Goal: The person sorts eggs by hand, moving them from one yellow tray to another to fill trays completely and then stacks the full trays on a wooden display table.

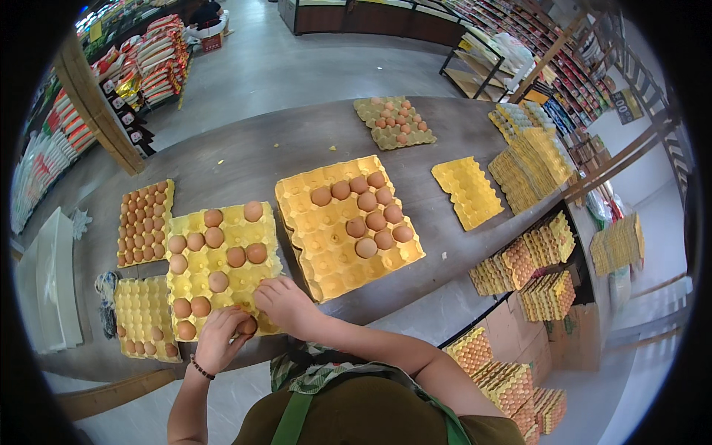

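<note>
My left hand (221, 334), with a beaded bracelet at its wrist, has its fingers around a brown egg (246, 326) low in a yellow egg tray (189, 222). Beside it, my right hand (282, 303) rests with curled fingers at the right edge of that tray; whether it holds an egg is hidden. Several brown eggs are scattered in this tray's cups. To the right lies a larger-looking yellow egg tray (317, 261), eggs mostly in its right half. Further left are a filled egg tray (169, 203) and a partly filled one (139, 300).
A greenish egg tray (384, 142) with eggs lies at the table's (233, 144) far side. An empty yellow tray (467, 192) and stacked trays (528, 167) stand at right. Egg stacks (548, 297) sit below the right edge. A white bin (50, 289) is at far left; a person (208, 16) sits beyond.
</note>
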The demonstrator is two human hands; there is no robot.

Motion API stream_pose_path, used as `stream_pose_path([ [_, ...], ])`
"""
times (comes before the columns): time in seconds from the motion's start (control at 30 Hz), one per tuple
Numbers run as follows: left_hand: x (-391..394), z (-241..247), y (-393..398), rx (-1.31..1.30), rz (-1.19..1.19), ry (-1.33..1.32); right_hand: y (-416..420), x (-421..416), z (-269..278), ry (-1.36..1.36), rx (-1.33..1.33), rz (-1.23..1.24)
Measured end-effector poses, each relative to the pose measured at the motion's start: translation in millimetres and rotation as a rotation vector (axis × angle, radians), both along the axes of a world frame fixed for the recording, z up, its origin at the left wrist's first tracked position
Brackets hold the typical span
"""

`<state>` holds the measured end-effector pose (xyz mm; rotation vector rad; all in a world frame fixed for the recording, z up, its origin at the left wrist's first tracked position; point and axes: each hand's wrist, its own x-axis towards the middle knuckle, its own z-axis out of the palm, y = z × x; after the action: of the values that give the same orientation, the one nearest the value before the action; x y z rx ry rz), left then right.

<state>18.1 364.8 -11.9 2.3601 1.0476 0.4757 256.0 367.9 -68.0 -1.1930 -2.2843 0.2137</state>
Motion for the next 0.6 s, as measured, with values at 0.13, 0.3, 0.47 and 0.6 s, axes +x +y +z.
stream_pose_path([
  [0.13,-1,-4,-1,-0.02,0.041,-0.08,-2,17,22,0.32,-0.159,-0.005],
  [0.3,6,-8,-18,-0.183,0.312,-0.35,-38,122,62,0.576,-0.164,-0.641],
  [0.47,80,2,-12,-0.287,0.25,-0.601,-57,229,40,0.174,-0.077,-1.036],
  [0.6,161,30,6,-0.081,0.009,-0.506,-61,249,9,0.029,-0.029,-1.001],
])
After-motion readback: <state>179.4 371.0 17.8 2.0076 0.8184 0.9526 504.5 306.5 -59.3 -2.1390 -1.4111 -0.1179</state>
